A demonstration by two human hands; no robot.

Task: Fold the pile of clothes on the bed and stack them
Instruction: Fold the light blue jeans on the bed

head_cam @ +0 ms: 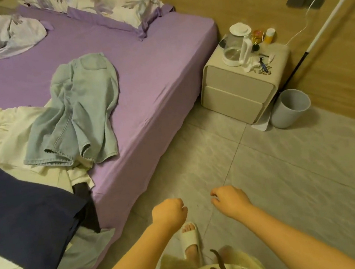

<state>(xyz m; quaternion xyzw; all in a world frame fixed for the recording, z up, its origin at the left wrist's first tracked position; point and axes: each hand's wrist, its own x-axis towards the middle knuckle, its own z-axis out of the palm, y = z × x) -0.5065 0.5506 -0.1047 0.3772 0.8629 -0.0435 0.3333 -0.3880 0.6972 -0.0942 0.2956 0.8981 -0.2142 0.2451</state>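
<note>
Head view: both hands hung over the floor, clothes unfolded on the bed.
Left hand (168, 212) and right hand (229, 199) were curled, holding nothing, apart at lower centre. Clothes pile (37, 155) ran off the left edge; jeans (81, 112) topped it. Bed (153, 87) lay bare rightward.

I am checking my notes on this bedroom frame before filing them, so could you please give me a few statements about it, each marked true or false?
1. The light blue denim jeans lie on the purple bedsheet. True.
2. The left hand holds the jeans. False: its fingers are curled on nothing, above the floor.
3. The dark navy garment is already neatly stacked. False: it lies loose in the unfolded pile.
4. A clear glass kettle with a white lid stands on the cream bedside cabinet. True.
5. The right hand has a grip on a white shirt. False: it holds nothing.
</note>
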